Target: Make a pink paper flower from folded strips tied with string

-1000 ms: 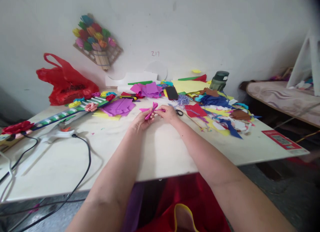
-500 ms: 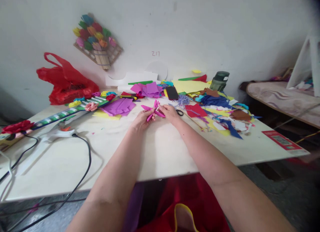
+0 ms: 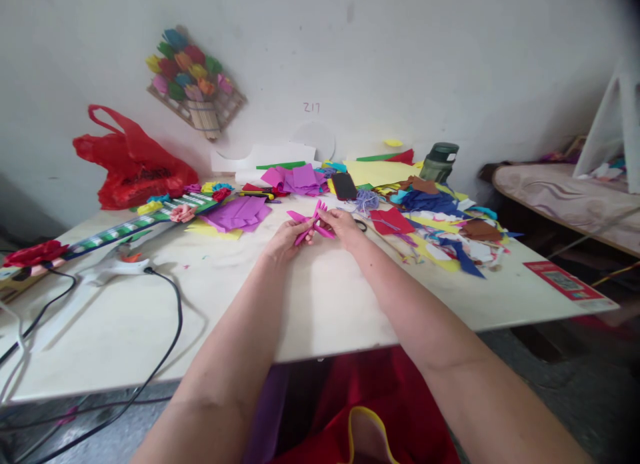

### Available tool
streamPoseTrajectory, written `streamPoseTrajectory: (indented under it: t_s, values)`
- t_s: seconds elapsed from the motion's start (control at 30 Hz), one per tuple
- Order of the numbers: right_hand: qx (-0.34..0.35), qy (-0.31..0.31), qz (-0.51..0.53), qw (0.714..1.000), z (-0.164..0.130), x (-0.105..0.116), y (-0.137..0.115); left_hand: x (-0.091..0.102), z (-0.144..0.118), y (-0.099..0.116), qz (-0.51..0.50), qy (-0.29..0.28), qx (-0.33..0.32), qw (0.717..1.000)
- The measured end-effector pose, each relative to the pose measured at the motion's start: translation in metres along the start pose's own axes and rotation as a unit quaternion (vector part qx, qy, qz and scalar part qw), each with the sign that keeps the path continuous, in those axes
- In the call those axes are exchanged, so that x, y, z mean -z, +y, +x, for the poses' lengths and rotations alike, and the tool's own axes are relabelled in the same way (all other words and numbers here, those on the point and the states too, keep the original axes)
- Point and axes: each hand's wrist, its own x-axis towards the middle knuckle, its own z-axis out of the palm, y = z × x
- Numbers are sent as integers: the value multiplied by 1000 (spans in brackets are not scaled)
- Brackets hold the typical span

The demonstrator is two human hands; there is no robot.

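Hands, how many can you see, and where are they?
2. The left hand is on the left of the pink folded piece, and the right hand is on its right. Both hold it above the white table.

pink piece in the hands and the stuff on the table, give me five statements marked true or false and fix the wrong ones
1. The left hand and right hand both touch the pink piece. True.
2. The red plastic bag is at the right. False: it is at the back left.
3. Purple sheets lie left of the hands. True.
4. The left hand grips the white corded tool. False: the tool rests on the table, apart from that hand.
5. The green bottle stands toward the back right. True.
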Motion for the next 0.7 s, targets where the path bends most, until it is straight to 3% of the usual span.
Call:
streamPoseTrajectory:
  t_s: [0.4,0.7]
  values:
    - [0,-36,21,999,-2,-3,0,-2,1,-3,65,18,-38,997]
    - [35,-13,38,999,-3,-6,-1,-3,2,-3,98,39,-64,992]
